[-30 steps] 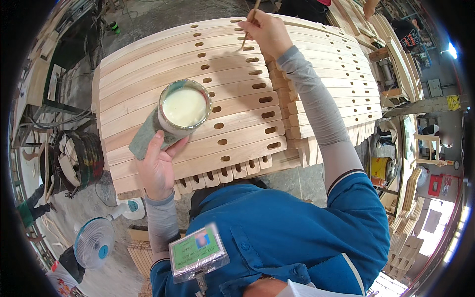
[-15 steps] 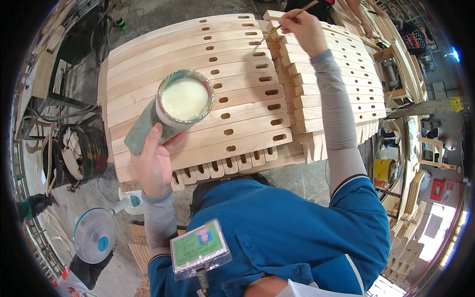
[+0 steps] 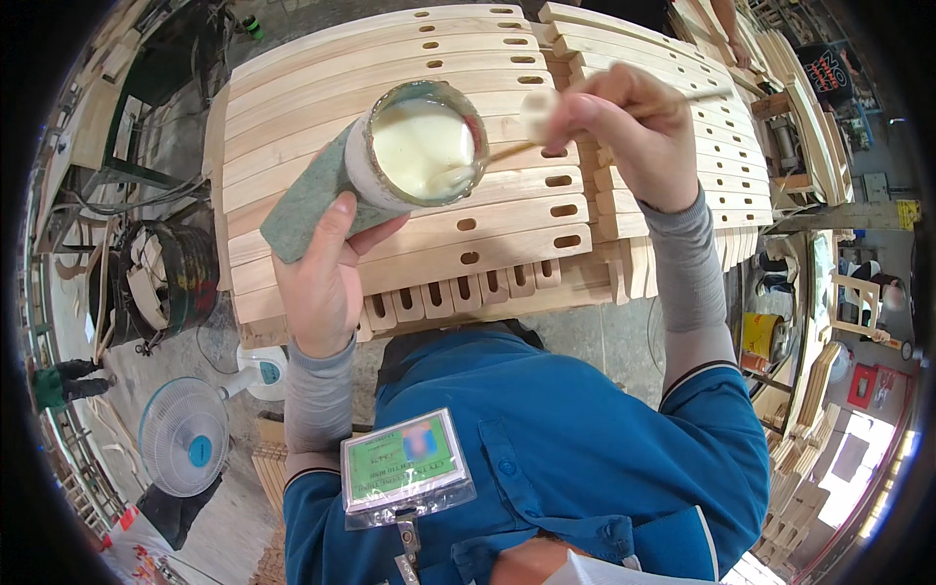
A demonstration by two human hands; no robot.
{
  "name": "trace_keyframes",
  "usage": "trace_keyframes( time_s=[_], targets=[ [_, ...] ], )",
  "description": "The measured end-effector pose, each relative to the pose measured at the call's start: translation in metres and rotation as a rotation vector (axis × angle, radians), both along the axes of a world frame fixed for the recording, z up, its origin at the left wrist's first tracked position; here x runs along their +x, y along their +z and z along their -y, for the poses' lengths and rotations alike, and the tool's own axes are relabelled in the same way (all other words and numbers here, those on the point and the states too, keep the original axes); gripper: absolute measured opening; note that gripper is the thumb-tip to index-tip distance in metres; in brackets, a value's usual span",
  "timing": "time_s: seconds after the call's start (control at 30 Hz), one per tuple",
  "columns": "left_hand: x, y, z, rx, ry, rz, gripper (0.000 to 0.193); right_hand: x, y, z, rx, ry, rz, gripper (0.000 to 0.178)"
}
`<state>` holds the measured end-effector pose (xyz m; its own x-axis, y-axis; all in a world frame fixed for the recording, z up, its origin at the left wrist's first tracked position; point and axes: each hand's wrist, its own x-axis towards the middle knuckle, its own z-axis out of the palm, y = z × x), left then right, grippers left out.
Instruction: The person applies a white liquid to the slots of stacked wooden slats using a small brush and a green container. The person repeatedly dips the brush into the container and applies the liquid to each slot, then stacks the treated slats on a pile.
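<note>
My left hand [image 3: 330,268] is closed round the flat grey-green handle of a crusted cup [image 3: 363,166], held above the wooden slats. Creamy white liquid [image 3: 414,141] fills much of the cup. Between the fingers of my right hand [image 3: 643,136] is a thin wooden stick [image 3: 512,152], which slants over the cup's right rim with its coated tip in the liquid. A pale, blurred patch by those fingertips cannot be made out. Beneath, pale slats [image 3: 292,127] lie side by side, with oval slots near their right ends.
A second row of slotted wooden pieces [image 3: 731,180] lies to the right. More slats stand on edge under the near side. At lower left are a fan [image 3: 183,436] and a dark drum [image 3: 175,283] with wood offcuts. Another person's arm [image 3: 726,29] reaches in at the far right.
My right hand has come back from the slat ends, and the stick's tip has gone into the cup. The cup has shifted right and slightly up in view.
</note>
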<state>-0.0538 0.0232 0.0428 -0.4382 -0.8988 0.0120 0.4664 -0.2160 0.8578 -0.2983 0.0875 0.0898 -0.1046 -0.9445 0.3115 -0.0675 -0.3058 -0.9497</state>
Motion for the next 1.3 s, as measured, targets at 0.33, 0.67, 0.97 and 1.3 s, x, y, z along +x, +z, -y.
trace_keyframes(
  time_s=[0.33, 0.67, 0.97, 1.3],
  targets=[
    [-0.019, -0.024, 0.0, 0.222, -0.001, -0.016, 0.032, -0.039, -0.033, 0.018, 0.206, -0.015, 0.418, 0.013],
    [0.001, -0.036, 0.007, 0.232, 0.04, 0.003, 0.031, -0.157, -0.07, 0.115, -0.002, -0.537, -0.074, 0.021],
    [0.012, -0.041, 0.009, 0.254, 0.093, 0.023, 0.032, -0.113, -0.081, 0.151, 0.025, -0.502, -0.436, 0.025],
    [0.02, -0.037, 0.005, 0.256, 0.179, 0.019, 0.032, -0.093, -0.055, 0.157, 0.022, -0.566, -0.748, 0.021]
  ],
)
